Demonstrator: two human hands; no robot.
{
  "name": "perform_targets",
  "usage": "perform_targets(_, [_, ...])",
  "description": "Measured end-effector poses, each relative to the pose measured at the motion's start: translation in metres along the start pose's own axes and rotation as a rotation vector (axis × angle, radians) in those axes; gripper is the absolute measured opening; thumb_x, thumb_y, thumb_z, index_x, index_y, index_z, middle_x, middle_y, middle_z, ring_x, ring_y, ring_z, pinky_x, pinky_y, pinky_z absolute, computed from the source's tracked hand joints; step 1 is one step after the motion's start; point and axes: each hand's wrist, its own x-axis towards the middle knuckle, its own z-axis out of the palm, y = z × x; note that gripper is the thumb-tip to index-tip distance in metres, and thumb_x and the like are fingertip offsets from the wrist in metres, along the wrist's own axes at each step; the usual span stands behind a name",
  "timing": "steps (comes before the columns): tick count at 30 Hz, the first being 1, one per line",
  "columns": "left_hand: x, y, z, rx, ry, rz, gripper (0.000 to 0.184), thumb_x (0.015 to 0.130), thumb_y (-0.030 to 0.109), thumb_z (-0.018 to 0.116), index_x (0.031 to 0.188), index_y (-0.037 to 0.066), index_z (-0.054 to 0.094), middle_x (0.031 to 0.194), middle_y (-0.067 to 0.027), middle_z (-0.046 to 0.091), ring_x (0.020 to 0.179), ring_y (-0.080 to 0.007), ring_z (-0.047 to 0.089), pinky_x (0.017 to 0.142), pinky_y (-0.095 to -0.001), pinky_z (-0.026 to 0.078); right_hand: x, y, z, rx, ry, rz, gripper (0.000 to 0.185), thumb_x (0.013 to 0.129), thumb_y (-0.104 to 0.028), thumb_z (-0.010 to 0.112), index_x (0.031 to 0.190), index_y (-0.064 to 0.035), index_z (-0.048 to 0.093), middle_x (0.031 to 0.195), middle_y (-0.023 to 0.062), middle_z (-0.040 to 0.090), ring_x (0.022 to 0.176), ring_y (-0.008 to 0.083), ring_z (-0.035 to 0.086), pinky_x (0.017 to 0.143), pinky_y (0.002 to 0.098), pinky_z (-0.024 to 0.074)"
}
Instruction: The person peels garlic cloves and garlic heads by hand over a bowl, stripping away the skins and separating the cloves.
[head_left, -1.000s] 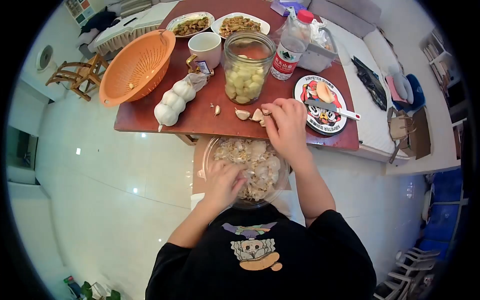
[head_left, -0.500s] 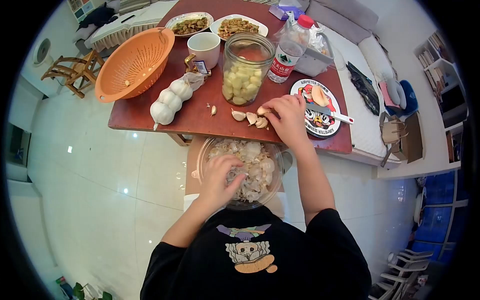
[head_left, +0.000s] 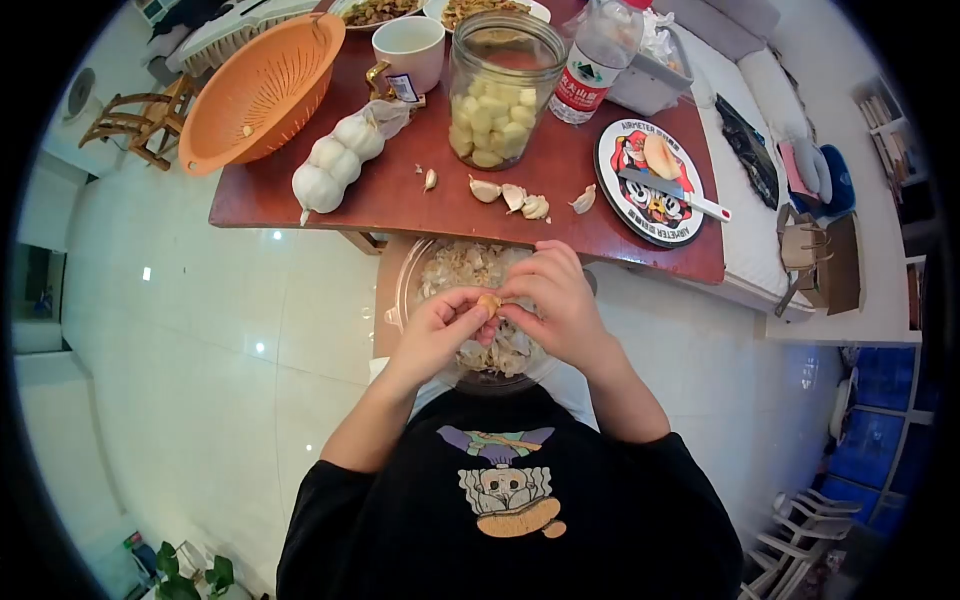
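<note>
Above a clear bowl of garlic skins (head_left: 510, 354), my left hand (head_left: 446, 328) pinches a garlic clove (head_left: 489, 303). The fingertips of my right hand (head_left: 553, 303) are closed on the same clove from the right. Several unpeeled cloves (head_left: 514, 197) lie near the table's front edge, with one loose clove (head_left: 430, 180) to their left and a piece of garlic (head_left: 583, 199) to their right. Behind them stands an open glass jar (head_left: 492, 120) holding peeled cloves. Whole garlic bulbs (head_left: 335, 164) in a net lie at the left.
On the red table (head_left: 400, 215) are an orange colander (head_left: 262, 95), a mug (head_left: 412, 50), a water bottle (head_left: 590, 70), two dishes of food at the back and a round patterned plate (head_left: 640, 213) with a knife (head_left: 680, 192). A grey bin (head_left: 655, 88) stands behind the bottle.
My right hand has come back from the table to the bowl, bringing a clove. Both hands now meet at it, and my left hand has closed on it. The view has tilted down.
</note>
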Motion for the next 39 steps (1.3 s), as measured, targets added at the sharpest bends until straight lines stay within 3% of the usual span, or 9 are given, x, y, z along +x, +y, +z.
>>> perform_targets(10, [-0.001, -0.013, -0.011, 0.106, 0.013, -0.122, 0.019, 0.094, 0.011, 0.056, 0.108, -0.002, 0.059, 0.083, -0.003, 0.062, 0.068, -0.0071, 0.057, 0.064, -0.0213, 0.049, -0.014, 0.006, 0.018, -0.065, -0.084, -0.189, 0.027, 0.068, -0.008, 0.065, 0.095, -0.0071, 0.061, 0.082, 0.005, 0.059, 0.081, 0.026, 0.055, 0.08, 0.0399, 0.0449])
perform_targets(19, [-0.001, -0.021, -0.017, 0.08, 0.018, -0.17, 0.017, 0.094, 0.013, 0.057, 0.103, -0.001, 0.06, 0.081, -0.0048, 0.064, 0.068, -0.0086, 0.06, 0.062, -0.0219, 0.049, -0.018, 0.006, 0.022, 0.082, -0.152, -0.19, 0.029, 0.068, -0.006, 0.061, 0.097, -0.0033, 0.058, 0.085, 0.0094, 0.058, 0.08, 0.0286, 0.056, 0.072, 0.0374, 0.047])
perform_targets(22, [-0.002, -0.024, -0.022, -0.076, -0.033, -0.216, 0.018, 0.094, 0.015, 0.056, 0.105, 0.0, 0.059, 0.083, -0.005, 0.064, 0.069, -0.01, 0.061, 0.064, -0.0232, 0.051, -0.025, 0.012, 0.027, 0.093, -0.153, -0.169, 0.032, 0.069, -0.004, 0.062, 0.1, -0.0033, 0.056, 0.087, 0.0107, 0.057, 0.082, 0.0313, 0.056, 0.074, 0.0396, 0.0472])
perform_targets(25, [-0.003, -0.027, -0.018, -0.199, 0.017, -0.157, 0.019, 0.095, 0.016, 0.055, 0.107, 0.002, 0.058, 0.087, -0.0058, 0.064, 0.072, -0.0117, 0.063, 0.067, -0.0252, 0.053, -0.025, 0.009, 0.029, 0.145, -0.092, -0.072, 0.024, 0.071, 0.001, 0.064, 0.093, -0.0065, 0.056, 0.09, 0.01, 0.06, 0.09, 0.0332, 0.058, 0.081, 0.0416, 0.0466])
perform_targets(31, [0.003, -0.031, -0.016, -0.342, 0.151, 0.023, 0.021, 0.096, 0.012, 0.052, 0.115, 0.003, 0.05, 0.098, -0.0084, 0.063, 0.085, -0.0149, 0.063, 0.077, -0.0276, 0.053, -0.03, 0.007, 0.034, 0.163, -0.041, -0.03, 0.024, 0.071, 0.003, 0.063, 0.092, -0.0058, 0.055, 0.091, 0.0107, 0.059, 0.092, 0.0343, 0.058, 0.08, 0.0425, 0.0463])
perform_targets(39, [0.001, -0.034, -0.009, -0.015, 0.217, 0.174, 0.026, 0.09, -0.002, 0.057, 0.114, 0.001, 0.049, 0.099, -0.0083, 0.062, 0.088, -0.0136, 0.061, 0.08, -0.0254, 0.051, -0.019, 0.005, 0.025, 0.086, 0.049, 0.069, 0.026, 0.068, -0.002, 0.071, 0.092, -0.0063, 0.062, 0.09, 0.0088, 0.06, 0.085, 0.0295, 0.057, 0.079, 0.0387, 0.0443])
